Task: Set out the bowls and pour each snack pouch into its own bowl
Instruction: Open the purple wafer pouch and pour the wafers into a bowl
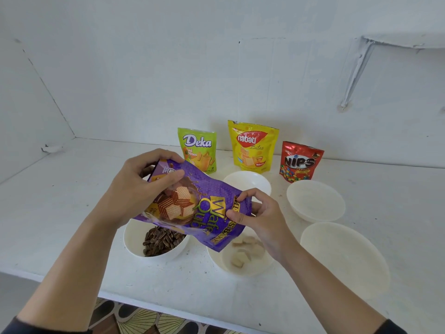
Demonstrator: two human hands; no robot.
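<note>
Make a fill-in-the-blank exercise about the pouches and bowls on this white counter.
The left hand and the right hand both grip the shiny ____ wafer pouch. The round white bowl below the left hand holds dark striped ____. ____ other foil pouches stand upright by the wall: the green Deka pouch, the yellow Nabati pouch, the red Nips pouch.
Missing words: purple; seeds; three.

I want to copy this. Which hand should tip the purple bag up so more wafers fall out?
Probably the left hand: it grips the raised bottom end of the purple bag. The right hand pinches the mouth low over the wafer bowl.
</note>
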